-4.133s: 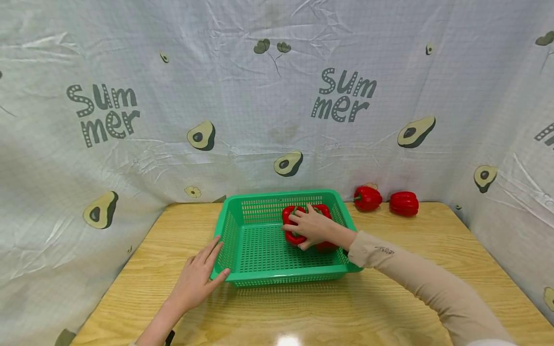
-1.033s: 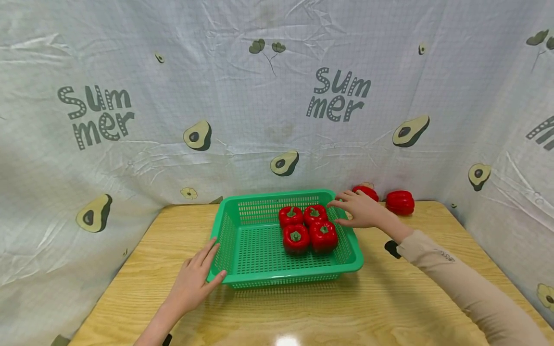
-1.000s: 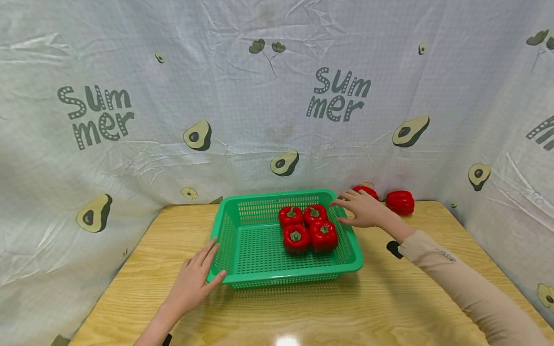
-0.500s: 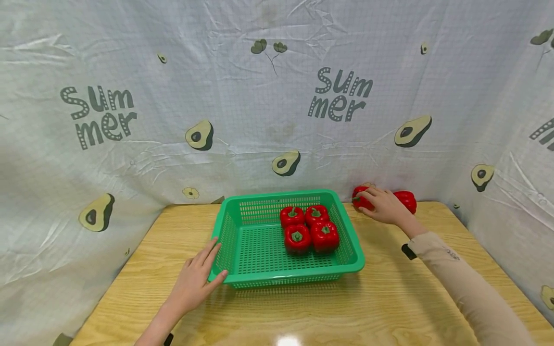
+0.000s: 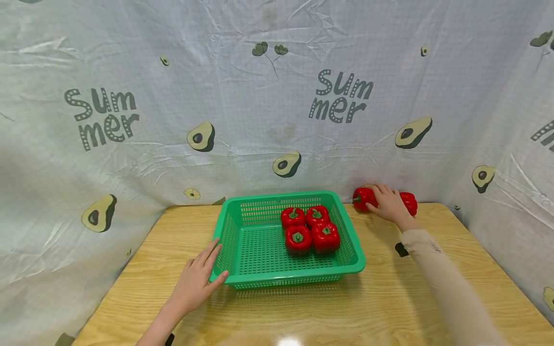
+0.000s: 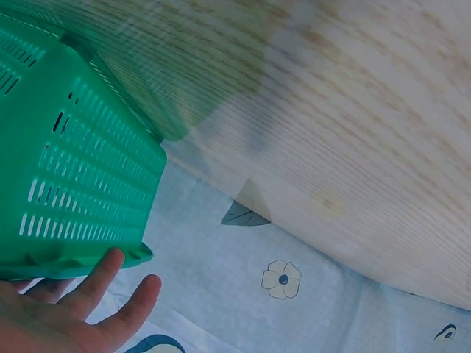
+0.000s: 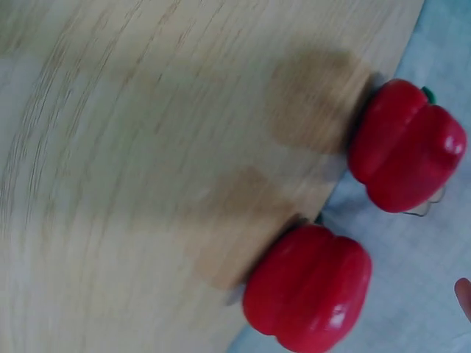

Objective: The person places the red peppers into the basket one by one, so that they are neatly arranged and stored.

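Observation:
In the head view my left hand [image 5: 192, 283] rests on the left rim of a green plastic basket [image 5: 285, 276], fingers spread. The left wrist view shows its fingers [image 6: 140, 309] against that rim. Several red bell peppers stand grouped in the basket's right half, stems up, one of them a front bell pepper [image 5: 298, 240]. My right hand [image 5: 389, 204] hovers over two more on the table, the left bell pepper [image 5: 362, 198] and the right bell pepper [image 5: 409, 203], partly covering both. In the right wrist view only a fingertip [image 7: 464, 294] shows, apart from both peppers.
The wooden table [image 5: 277, 317] runs in front of the basket and to both sides. A pale patterned cloth [image 5: 242, 105] hangs right behind the table's back edge and along both sides.
My right hand has left the peppers in the basket, crossed the right rim and moved right over the two table peppers. My left hand has stayed on the rim.

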Available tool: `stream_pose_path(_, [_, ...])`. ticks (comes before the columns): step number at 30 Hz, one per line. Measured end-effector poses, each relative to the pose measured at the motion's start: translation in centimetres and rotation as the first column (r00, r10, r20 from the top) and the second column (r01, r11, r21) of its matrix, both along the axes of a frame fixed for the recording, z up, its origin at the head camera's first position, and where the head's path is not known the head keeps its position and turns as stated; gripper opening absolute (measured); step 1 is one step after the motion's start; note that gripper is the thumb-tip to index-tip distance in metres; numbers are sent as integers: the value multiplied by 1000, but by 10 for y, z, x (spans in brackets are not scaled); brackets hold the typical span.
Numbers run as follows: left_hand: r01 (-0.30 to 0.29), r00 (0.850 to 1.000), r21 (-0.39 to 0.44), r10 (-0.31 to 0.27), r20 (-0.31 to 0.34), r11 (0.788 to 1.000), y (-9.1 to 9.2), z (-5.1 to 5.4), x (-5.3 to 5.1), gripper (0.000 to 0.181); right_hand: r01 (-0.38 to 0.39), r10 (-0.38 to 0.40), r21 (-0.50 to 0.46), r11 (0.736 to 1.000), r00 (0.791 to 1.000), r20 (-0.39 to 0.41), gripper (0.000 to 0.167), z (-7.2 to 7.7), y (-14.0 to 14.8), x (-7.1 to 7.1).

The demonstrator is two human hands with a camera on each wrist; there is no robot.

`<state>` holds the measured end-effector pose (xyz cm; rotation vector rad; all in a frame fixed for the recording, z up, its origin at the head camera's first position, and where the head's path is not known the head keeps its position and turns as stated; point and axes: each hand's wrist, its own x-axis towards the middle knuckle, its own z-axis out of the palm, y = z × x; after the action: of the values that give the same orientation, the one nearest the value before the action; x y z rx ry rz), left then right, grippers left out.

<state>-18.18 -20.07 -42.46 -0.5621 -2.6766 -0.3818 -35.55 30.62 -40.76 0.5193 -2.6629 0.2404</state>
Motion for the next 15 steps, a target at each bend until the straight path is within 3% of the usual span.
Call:
stream_pose_path(6, [5, 1000, 1, -5, 2, 1000, 0, 0, 0, 62, 52, -53, 20, 998, 997, 56, 61, -9, 1, -5])
stream_pose_path(15, [3, 1000, 1, -3, 7, 1000, -1, -1, 1, 62, 50, -63, 72, 996, 979, 192, 77, -19, -8, -15])
